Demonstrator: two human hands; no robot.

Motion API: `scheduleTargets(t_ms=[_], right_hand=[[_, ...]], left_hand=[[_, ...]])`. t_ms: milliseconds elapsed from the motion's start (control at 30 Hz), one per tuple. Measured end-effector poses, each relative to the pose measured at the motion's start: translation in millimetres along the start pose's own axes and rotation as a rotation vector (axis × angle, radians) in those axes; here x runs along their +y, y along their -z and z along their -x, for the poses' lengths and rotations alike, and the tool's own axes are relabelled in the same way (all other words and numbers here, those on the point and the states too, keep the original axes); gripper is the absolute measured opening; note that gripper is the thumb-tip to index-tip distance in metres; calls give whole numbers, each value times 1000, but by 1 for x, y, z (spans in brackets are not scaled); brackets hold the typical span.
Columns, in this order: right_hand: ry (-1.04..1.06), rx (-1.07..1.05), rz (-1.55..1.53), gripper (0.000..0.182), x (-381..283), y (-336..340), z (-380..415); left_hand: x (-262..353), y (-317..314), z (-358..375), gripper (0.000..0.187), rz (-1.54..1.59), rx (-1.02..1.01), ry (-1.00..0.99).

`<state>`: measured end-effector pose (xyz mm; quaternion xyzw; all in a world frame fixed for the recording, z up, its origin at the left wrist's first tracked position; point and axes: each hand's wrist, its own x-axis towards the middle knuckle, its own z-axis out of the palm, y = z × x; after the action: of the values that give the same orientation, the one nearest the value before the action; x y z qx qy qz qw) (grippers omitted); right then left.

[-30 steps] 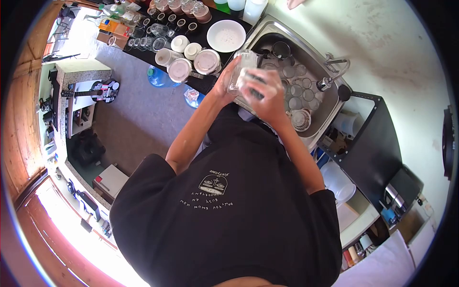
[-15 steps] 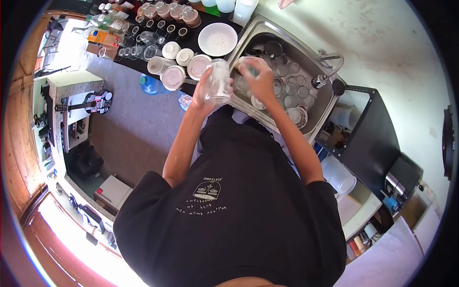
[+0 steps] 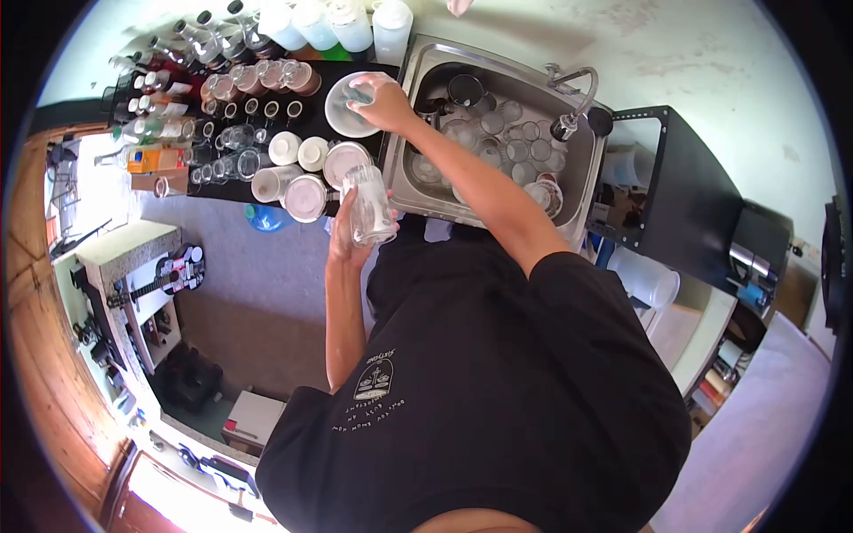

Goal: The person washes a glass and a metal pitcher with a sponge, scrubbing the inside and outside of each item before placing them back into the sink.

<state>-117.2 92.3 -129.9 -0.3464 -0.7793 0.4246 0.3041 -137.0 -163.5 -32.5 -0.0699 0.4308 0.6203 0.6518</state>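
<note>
My left hand (image 3: 345, 233) is wrapped round a clear glass jar (image 3: 370, 209), tilted and streaked with white suds, in front of the counter. Over the white bowl (image 3: 341, 119) my right hand (image 3: 384, 102) is closed on a greenish sponge (image 3: 358, 93), its fingers reaching inside the rim. Part of the bowl is hidden by that hand. Just behind the jar stand lidded white-topped containers, one of them a round tub (image 3: 346, 163).
To the right, a steel sink (image 3: 416, 209) holds many glasses (image 3: 518, 149) and a dark pan (image 3: 465, 90) under a curved faucet (image 3: 586, 84). Mugs, bottles and filled jars (image 3: 302, 78) crowd the dark counter. A black metal rack (image 3: 684, 186) stands beyond the sink.
My right hand with the sponge has moved left from over the sink to the white bowl. My left hand still holds the jar, now lower. The view has shifted.
</note>
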Motion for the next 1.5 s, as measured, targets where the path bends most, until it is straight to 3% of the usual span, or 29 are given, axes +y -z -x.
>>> scheduleTargets(t_ms=[67,167,200,300,367,433,533,567,667,800,900,1033,1133,1300,1500], right_hand=[[105,68,105,44,-1,6,7],[-249,-104,-192,42,-15,40,46],[-303,-163,-274,43,-18,57,65],[-401,-366,-359,49,-7,107,118],[-742,-398,-500,55,-29,147,149],[-818,-307,-575,64,-28,174,181],[-870,-163,-673,71,-27,203,216],[-876,-118,-700,72,-26,212,224],[-769,27,-624,76,3,223,253],[-519,87,-225,87,-36,266,251],[-410,150,136,80,-10,282,257],[-401,256,138,72,23,307,260],[-459,371,81,68,52,332,258],[-597,583,5,65,97,360,229],[-342,636,186,67,186,361,172]], left_hand=[[1,-7,-3,62,-1,-5,43],[-5,-6,-25,56,-44,-27,100],[-4,-6,-34,57,-9,-66,170],[-11,-34,-56,64,-153,-116,79],[-16,-49,-72,72,-245,-142,158],[-21,-84,-74,72,-450,-167,173],[-55,-105,-100,50,-315,-218,398],[-71,-106,-114,46,-238,-237,495],[-119,-116,-144,41,-170,-221,495],[-156,-154,-153,44,-138,-119,518],[-182,-183,-147,51,-202,-86,534],[-211,-198,-161,64,-207,-142,595],[-218,-210,-166,69,-377,39,537],[-238,-186,-200,57,-747,112,214],[-245,-170,-217,47,-719,218,94]])
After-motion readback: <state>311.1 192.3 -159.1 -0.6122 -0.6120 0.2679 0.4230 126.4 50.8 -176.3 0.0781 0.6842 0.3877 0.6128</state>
